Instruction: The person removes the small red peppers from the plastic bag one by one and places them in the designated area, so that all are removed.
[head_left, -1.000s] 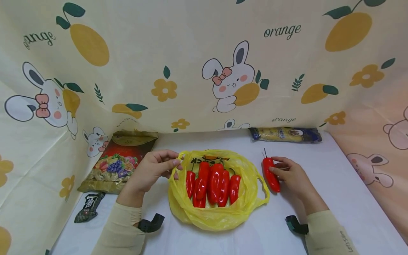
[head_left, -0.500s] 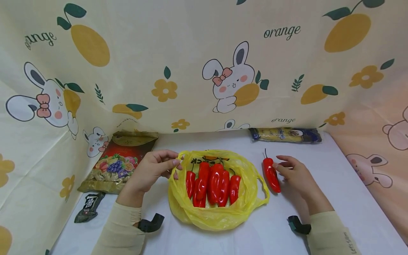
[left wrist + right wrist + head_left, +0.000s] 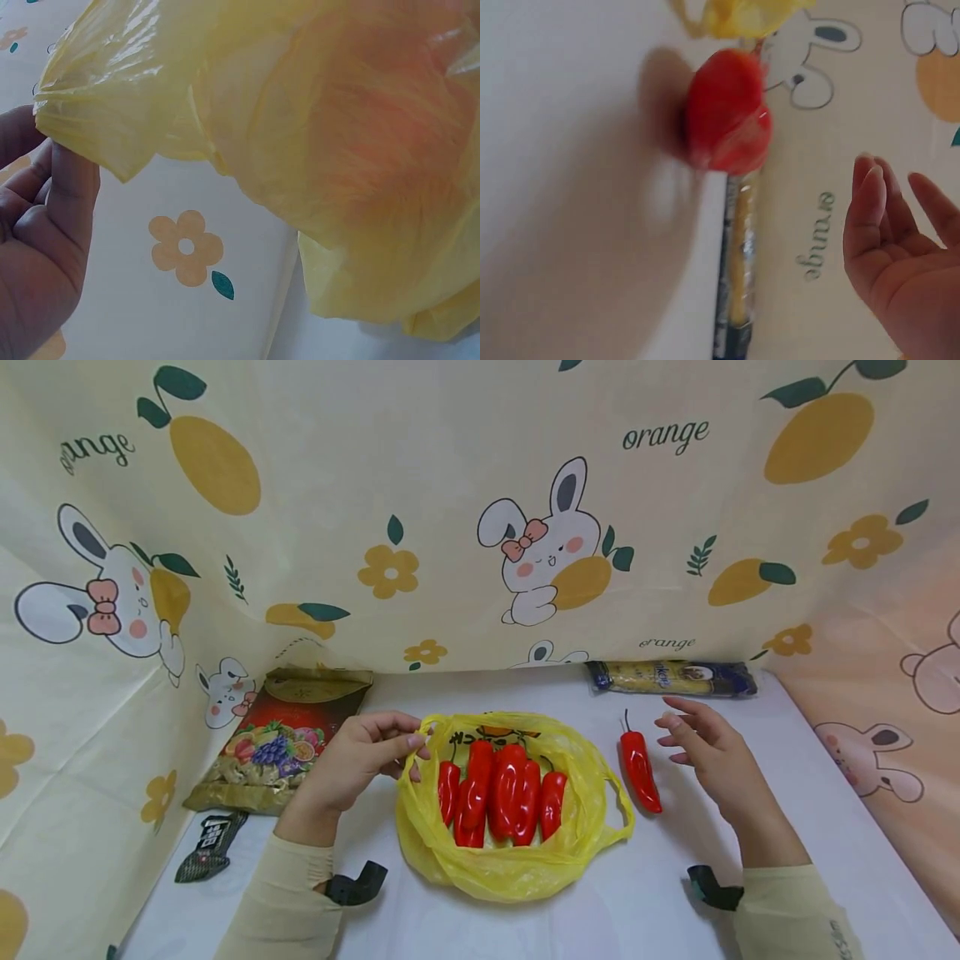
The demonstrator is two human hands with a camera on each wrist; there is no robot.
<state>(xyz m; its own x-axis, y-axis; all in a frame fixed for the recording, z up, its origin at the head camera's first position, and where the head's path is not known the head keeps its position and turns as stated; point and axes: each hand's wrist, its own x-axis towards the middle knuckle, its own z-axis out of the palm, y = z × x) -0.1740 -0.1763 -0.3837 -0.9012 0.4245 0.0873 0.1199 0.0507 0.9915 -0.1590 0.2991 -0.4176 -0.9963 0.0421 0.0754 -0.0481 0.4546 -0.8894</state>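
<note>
The left hand (image 3: pixel 358 762) pinched the edge of the yellow bag (image 3: pixel 517 877), which sat to its right. Red peppers (image 3: pixel 508 792) lay in the bag; the left wrist view showed just a pink blur through the plastic. The right hand (image 3: pixel 711 762) was loose, with a lone pepper (image 3: pixel 641 773) near its left. The left hand's wrist partly hid a big packet (image 3: pixel 273 739).

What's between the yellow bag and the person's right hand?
A single red pepper lies between the yellow bag and the right hand, which isn't touching it; the head view shows this.
</note>
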